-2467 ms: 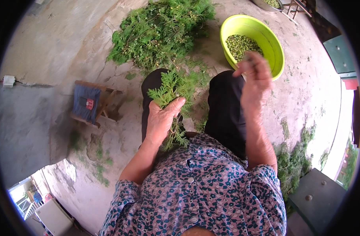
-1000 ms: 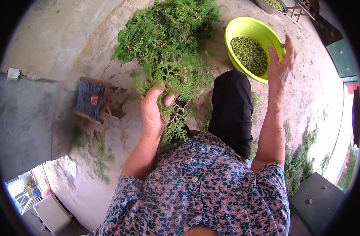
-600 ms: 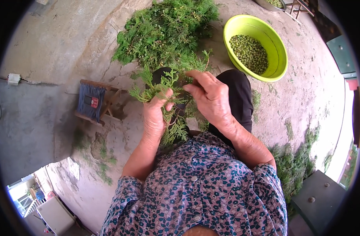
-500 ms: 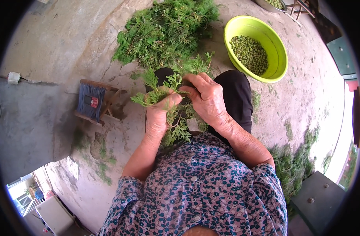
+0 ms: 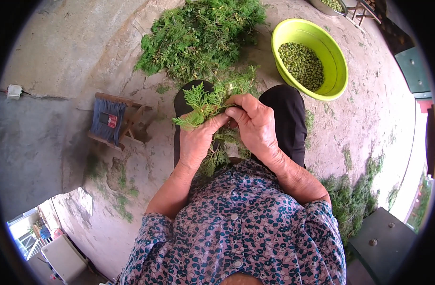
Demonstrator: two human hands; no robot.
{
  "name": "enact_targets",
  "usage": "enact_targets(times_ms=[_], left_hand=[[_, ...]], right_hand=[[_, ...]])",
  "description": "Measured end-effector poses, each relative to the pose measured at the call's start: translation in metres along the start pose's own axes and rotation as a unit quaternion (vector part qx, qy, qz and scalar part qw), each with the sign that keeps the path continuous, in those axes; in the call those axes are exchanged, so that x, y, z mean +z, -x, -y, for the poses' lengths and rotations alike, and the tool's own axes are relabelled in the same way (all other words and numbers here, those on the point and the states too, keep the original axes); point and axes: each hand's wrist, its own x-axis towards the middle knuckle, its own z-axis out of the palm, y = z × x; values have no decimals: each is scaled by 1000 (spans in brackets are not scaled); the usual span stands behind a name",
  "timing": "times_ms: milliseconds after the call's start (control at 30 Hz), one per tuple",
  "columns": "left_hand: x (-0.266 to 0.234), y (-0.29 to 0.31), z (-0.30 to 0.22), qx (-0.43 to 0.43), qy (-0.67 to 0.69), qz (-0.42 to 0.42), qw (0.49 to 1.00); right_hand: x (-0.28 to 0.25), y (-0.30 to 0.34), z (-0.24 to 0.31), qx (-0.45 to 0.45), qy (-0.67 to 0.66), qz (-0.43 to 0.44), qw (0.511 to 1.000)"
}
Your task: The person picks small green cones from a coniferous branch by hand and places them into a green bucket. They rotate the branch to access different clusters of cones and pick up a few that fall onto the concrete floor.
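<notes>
A leafy evergreen sprig [image 5: 201,102] with flat, scaly green fronds is pinched in my left hand [image 5: 198,142], above my lap. My right hand [image 5: 258,130] is closed with thumb and forefinger pressed together at the sprig's stem, touching my left fingertips; whatever small piece is between them is hidden. More fronds hang below my hands, between my knees. Beyond my right knee stands a yellow-green plastic basin [image 5: 336,61], partly filled with small round green cones [image 5: 300,66].
A heap of cut evergreen branches [image 5: 198,40] lies ahead on the concrete floor. On the left is a wooden folding stool [image 5: 108,121] with a dark device on its seat. Loose greenery [image 5: 350,199] lies at right, near a metal-grey panel [image 5: 383,242]. A metal bowl [image 5: 329,7] sits at the far right.
My left hand has moved right and closer to my right hand, so their fingertips now meet. The sprig has shifted right with it.
</notes>
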Motion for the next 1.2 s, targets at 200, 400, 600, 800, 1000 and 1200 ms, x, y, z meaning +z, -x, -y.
enact_targets(times_ms=[200,400,600,800,1000,1200], left_hand=[[-13,3,9,-69,57,19,996],[-10,-3,21,-80,200,-44,976],[-1,-7,17,-61,208,-42,975],[5,-3,18,-14,78,-49,996],[6,1,5,-53,25,-17,998],[9,1,0,-55,77,-11,995]], right_hand=[[-10,-1,5,314,-381,57,868],[-53,-22,-26,274,-351,74,892],[-74,-45,-37,263,-626,-236,695],[-28,-27,-7,211,-172,23,962],[-5,-21,-15,85,-68,6,994],[-5,-22,-13,344,-295,-99,886]])
